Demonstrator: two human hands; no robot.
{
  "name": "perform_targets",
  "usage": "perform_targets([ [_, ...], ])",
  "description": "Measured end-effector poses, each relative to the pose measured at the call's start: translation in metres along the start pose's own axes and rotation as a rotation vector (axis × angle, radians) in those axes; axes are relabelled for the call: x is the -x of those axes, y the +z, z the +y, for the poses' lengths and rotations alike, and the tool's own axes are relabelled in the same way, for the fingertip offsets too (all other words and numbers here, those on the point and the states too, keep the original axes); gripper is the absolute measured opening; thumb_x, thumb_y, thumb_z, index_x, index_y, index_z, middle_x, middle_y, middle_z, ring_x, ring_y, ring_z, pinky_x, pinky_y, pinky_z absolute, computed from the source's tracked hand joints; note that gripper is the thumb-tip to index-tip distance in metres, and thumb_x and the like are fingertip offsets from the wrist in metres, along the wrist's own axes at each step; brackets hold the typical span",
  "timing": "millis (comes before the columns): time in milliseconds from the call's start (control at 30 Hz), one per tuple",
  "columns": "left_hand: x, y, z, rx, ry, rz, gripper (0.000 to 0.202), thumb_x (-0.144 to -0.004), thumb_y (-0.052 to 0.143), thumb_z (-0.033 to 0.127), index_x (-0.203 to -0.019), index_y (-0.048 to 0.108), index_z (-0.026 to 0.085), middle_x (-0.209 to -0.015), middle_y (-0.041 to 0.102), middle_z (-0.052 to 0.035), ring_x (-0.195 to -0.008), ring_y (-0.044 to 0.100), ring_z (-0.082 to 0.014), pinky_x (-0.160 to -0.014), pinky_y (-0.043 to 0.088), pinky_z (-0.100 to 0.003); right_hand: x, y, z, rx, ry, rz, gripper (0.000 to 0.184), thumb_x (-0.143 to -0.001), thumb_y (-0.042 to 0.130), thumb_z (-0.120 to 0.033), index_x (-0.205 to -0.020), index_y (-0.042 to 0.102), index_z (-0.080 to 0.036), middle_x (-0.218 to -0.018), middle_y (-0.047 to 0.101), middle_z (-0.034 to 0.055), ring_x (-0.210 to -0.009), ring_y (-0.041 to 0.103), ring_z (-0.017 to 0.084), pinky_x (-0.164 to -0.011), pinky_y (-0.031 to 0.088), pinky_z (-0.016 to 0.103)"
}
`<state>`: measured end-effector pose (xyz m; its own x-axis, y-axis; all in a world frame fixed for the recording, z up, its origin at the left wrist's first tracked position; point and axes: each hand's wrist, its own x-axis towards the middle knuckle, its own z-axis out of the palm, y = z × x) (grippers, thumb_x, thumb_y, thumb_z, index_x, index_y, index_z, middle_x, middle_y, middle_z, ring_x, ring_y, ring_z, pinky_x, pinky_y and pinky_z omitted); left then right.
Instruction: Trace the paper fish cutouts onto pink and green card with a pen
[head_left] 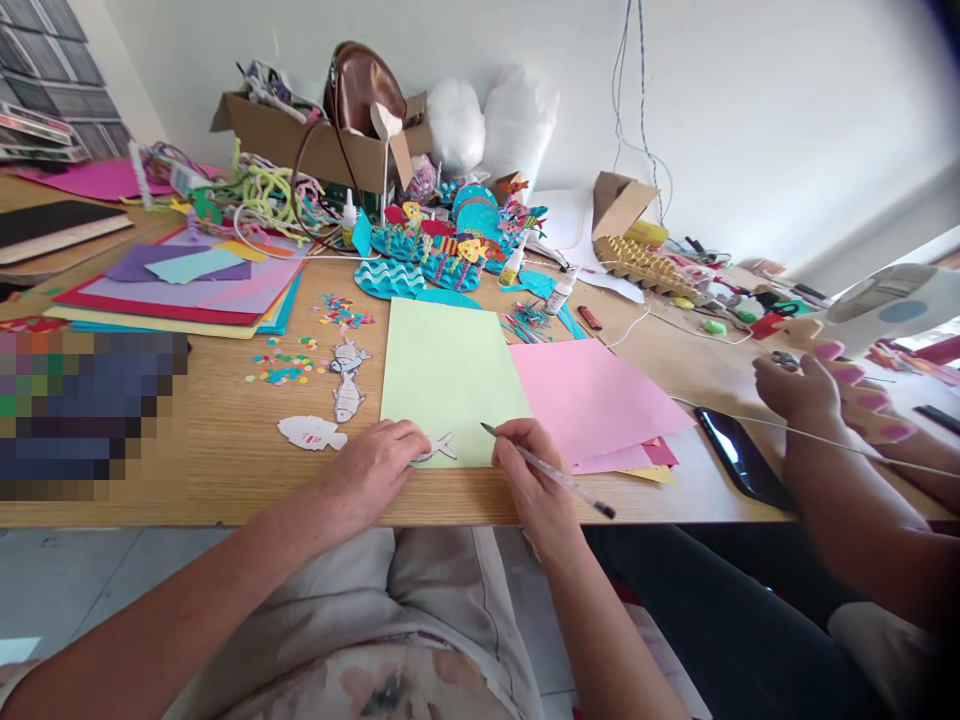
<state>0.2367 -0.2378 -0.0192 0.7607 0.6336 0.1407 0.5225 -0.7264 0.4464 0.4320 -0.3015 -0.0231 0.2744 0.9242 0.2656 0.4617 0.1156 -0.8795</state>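
A sheet of light green paper [454,370] lies in front of me at the table's edge. My left hand [382,455] rests at its lower left corner, fingers together, pressing down a fish-shaped paper cut-out [444,447]; only the tail end shows. In my right hand [536,480] is a slim pen [559,475] with a clear barrel, its tip just above the green sheet, right of the tail. Left of the sheet lie a white paper fish [309,433] and two grey drawn fish, one of them an upright cut-out [348,398].
Pink paper [596,395] lies at right, near a black phone [739,455]. Another person's hand [799,385] holds something small there. Confetti [289,365], stacked coloured paper [202,290], blue paper sea models [427,260] and glue bottles [559,293] lie beyond. A white cord [810,440] crosses the right side.
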Motion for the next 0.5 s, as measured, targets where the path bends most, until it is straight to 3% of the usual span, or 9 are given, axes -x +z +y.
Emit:
perform_targets([
  [133,-0.007,-0.01,0.003,-0.107,0.01,-0.126,0.029,-0.078,0.05,-0.001,-0.101,0.058,0.016,-0.101,0.059,-0.0053,-0.099,0.054,-0.0209,-0.087,0.045,-0.034,0.002,0.001,0.003,0.111,-0.042,-0.008,0.008,-0.083,0.049,-0.021,-0.087,0.057,-0.02,-0.066,0.055,-0.0038,-0.059,0.049,0.012,-0.058,0.037,0.024],
  [267,-0.014,-0.023,0.007,-0.222,0.016,-0.196,0.025,-0.08,0.052,0.006,-0.103,0.057,0.017,-0.104,0.057,-0.0064,-0.102,0.05,-0.0236,-0.091,0.042,-0.038,0.002,0.0,0.004,0.118,-0.044,-0.015,0.009,-0.083,0.049,-0.021,-0.087,0.057,-0.02,-0.056,0.049,-0.0062,-0.051,0.046,0.011,-0.052,0.035,0.022],
  [500,-0.027,-0.04,0.013,-0.282,-0.007,-0.391,0.028,-0.077,0.047,0.005,-0.101,0.055,0.017,-0.1,0.052,-0.008,-0.095,0.052,-0.0238,-0.082,0.045,-0.038,0.002,0.0,0.004,0.156,-0.057,-0.044,0.009,-0.085,0.048,-0.022,-0.087,0.057,-0.02,-0.061,0.054,-0.0048,-0.053,0.048,0.011,-0.054,0.036,0.023],
])
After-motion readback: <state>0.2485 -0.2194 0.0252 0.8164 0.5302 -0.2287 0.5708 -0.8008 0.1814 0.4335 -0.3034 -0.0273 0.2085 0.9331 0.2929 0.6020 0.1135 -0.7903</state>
